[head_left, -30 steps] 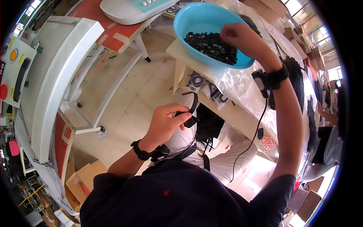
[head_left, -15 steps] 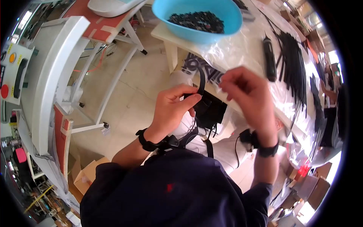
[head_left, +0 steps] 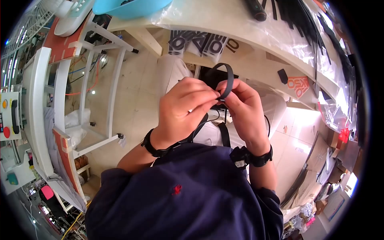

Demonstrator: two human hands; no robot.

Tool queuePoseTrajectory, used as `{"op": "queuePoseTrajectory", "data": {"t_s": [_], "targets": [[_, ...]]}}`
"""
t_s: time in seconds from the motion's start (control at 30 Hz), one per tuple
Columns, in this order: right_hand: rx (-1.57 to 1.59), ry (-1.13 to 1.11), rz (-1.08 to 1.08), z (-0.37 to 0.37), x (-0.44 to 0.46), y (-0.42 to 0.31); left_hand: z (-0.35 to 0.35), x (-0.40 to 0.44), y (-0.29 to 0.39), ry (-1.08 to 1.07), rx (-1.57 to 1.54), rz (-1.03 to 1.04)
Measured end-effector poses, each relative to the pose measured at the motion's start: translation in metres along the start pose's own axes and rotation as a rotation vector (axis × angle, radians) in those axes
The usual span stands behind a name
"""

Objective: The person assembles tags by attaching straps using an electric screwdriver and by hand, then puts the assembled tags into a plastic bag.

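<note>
A narrow black strap is bent into a loop that stands up between my hands. My left hand pinches it at the bottom, where its ends seem to meet. From the other side, my right hand closes its thumb and fingers on the same spot. The fingertips nearly touch, and they hide the join and any small part there. Both hands are above my lap, in front of the table edge.
A blue basin stands on the table at the top. More black straps and a dark pen-like tool lie to the right. Below the tabletop are printed bags. A white-framed stand is on the left.
My right hand has come down and left to the strap, which is now looped and held by both hands. The view has shifted, so the basin and tool sit higher.
</note>
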State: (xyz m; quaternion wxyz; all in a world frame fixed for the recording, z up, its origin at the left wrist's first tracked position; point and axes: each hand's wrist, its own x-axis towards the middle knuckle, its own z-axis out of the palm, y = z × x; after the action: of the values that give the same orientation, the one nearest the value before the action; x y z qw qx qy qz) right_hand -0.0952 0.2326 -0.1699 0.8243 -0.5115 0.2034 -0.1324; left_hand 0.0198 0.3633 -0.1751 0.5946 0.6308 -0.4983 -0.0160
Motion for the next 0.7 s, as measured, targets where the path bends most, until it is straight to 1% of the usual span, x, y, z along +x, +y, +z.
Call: {"op": "queuePoseTrajectory", "data": {"t_s": [0.03,0.07,0.1,0.17,0.23,0.3,0.33,0.37,0.43,0.47,0.5,0.57,0.6,0.7], "targets": [[-0.003,-0.014,-0.026,-0.001,-0.004,0.000,0.000,0.000,0.003,-0.017,0.072,0.108],[0.030,-0.041,-0.050,-0.002,-0.008,0.001,-0.002,0.000,0.005,-0.057,0.079,0.152],[0.036,-0.047,-0.045,-0.005,-0.009,0.005,-0.002,0.001,0.009,-0.057,0.086,0.146],[0.023,-0.160,-0.261,-0.010,-0.011,0.013,-0.003,0.000,0.016,-0.080,0.162,0.223],[0.072,-0.189,-0.256,-0.009,-0.015,0.013,-0.004,-0.002,0.019,-0.081,0.185,0.247],[-0.067,-0.207,-0.372,-0.009,-0.019,0.007,-0.004,-0.004,0.020,-0.079,0.219,0.339],[-0.119,-0.212,-0.438,-0.010,-0.020,0.006,-0.005,-0.002,0.026,-0.087,0.216,0.349],[-0.116,-0.214,-0.435,-0.010,-0.020,0.006,-0.005,-0.002,0.028,-0.087,0.220,0.346],[-0.143,-0.202,-0.586,-0.008,-0.023,0.007,-0.007,-0.004,0.030,-0.105,0.237,0.416],[-0.234,-0.206,-0.675,-0.010,-0.022,0.006,-0.005,-0.003,0.024,-0.064,0.253,0.511],[-0.232,-0.204,-0.671,-0.010,-0.020,0.007,-0.005,-0.003,0.025,-0.066,0.253,0.507],[-0.312,-0.192,-0.821,-0.012,-0.018,0.007,-0.005,-0.003,0.031,-0.093,0.216,0.454],[-0.333,-0.157,-0.850,-0.010,-0.019,0.006,-0.006,-0.002,0.031,-0.094,0.215,0.453],[-0.402,-0.117,-0.838,-0.009,-0.023,0.003,-0.006,-0.002,0.031,-0.122,0.199,0.470]]}}
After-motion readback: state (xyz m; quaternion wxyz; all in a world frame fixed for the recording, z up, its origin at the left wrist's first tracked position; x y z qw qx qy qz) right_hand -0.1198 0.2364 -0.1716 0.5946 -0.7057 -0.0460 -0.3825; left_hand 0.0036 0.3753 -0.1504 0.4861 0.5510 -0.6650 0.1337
